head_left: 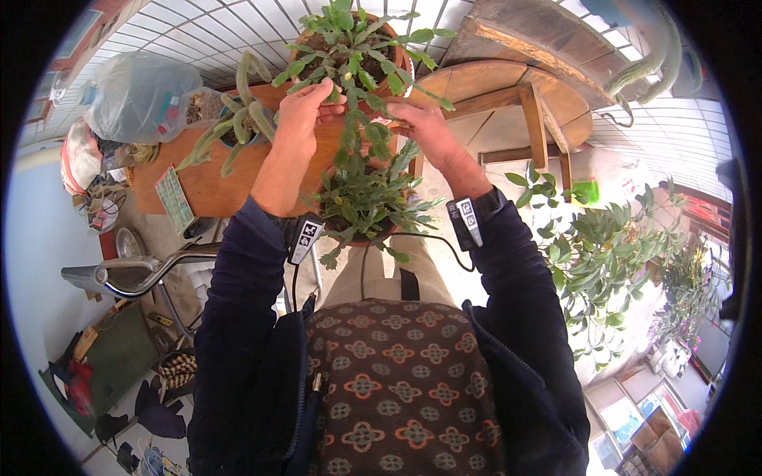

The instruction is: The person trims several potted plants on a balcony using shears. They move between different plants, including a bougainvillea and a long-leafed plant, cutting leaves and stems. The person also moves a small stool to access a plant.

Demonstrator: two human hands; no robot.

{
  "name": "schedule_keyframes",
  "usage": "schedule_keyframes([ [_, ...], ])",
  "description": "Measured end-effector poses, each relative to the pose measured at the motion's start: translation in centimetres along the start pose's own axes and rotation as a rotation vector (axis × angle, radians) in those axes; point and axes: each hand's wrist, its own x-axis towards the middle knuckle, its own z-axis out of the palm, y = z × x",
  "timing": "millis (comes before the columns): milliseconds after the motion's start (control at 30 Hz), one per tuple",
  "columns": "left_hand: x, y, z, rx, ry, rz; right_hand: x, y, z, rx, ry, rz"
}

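Observation:
A leafy potted cactus with flat green segments [349, 55] stands in a terracotta pot [389, 36] at the far side. My left hand [300, 119] is at its near left edge, thumb and fingers closed on a green cactus segment [333, 95]. Across from it, my right hand [425, 129] reaches to the near right side of the plant with its fingertips drawn together by the hanging stems. What those fingertips hold, if anything, is too small to make out. Below and between my hands sits a second potted cactus [361, 194], bushier, in a reddish pot.
Left of my hands is a brown wooden table [226, 178] bearing a long-stemmed cactus [246, 119] and a clear plastic bag [143, 91]. A round wooden tabletop [508, 111] leans at the right. A leafy plant [603, 254] spreads beside my right arm; a metal-framed chair [139, 274] stands left.

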Motion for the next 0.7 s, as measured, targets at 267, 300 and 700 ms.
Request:
schedule_keyframes([
  [267, -0.7, 0.1, -0.4, -0.053, -0.053, 0.003, 2.1, -0.7, 0.7, 0.133, 0.128, 0.042],
  [300, -1.0, 0.2, -0.6, -0.020, -0.058, 0.017, 2.4, -0.5, 0.9, 0.148, 0.121, 0.033],
  [700, -0.3, 0.9, -8.3, 0.371, 0.379, 0.179, -2.4, 1.7, -3.1, 0.013, 0.104, 0.095],
])
